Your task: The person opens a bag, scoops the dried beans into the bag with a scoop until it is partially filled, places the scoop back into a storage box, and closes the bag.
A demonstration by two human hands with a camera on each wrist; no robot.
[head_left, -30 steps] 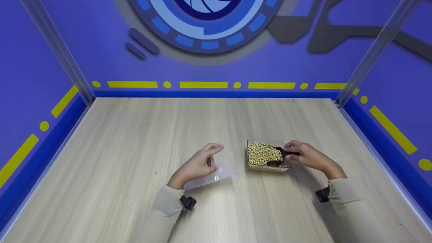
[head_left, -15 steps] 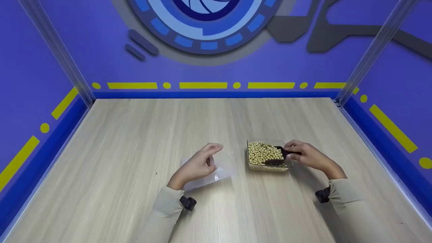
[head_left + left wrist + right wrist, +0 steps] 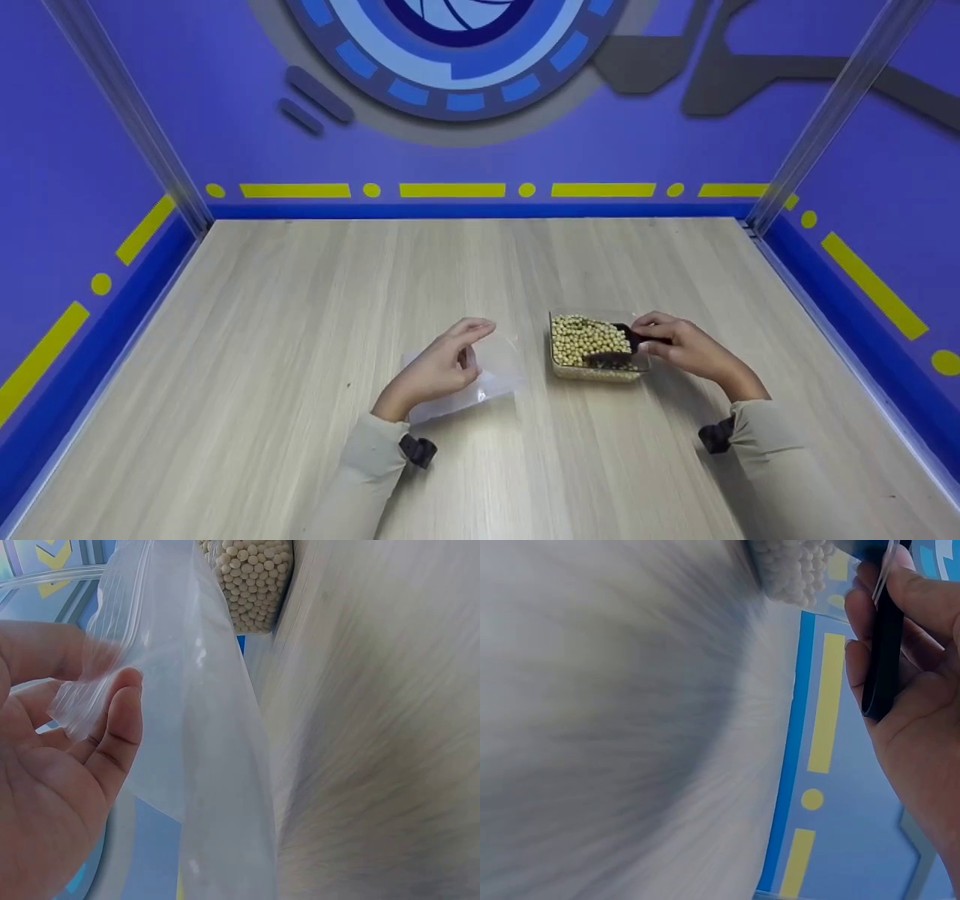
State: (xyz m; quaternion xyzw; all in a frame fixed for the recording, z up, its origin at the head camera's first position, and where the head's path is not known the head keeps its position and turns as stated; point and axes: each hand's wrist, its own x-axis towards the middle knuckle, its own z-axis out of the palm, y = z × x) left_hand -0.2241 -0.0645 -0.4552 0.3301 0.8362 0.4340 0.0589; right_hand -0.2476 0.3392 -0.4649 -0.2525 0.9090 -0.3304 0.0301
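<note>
My left hand (image 3: 435, 365) holds a clear zip-lock bag (image 3: 217, 735) by its zip edge. In the left wrist view the curled fingers (image 3: 124, 716) grip that ridged edge, and the bag hangs open-mouthed beside the hand. In the head view much of the bag (image 3: 499, 367) lies behind the hand. My right hand (image 3: 686, 346) grips the black handle (image 3: 885, 652) of a scoop (image 3: 611, 358). The scoop's head sits among pale yellow soybeans (image 3: 585, 337) in a clear rectangular container (image 3: 596, 376), partly buried in them.
Both hands are over a light wood-grain table (image 3: 300, 300). Blue-purple panels (image 3: 450, 161) with yellow marks stand along the back and sides. The bean container stands right of the bag, with a gap of table between them.
The scoop has moved slightly left and deeper into the soybeans. My left hand and the bag have stayed almost still.
</note>
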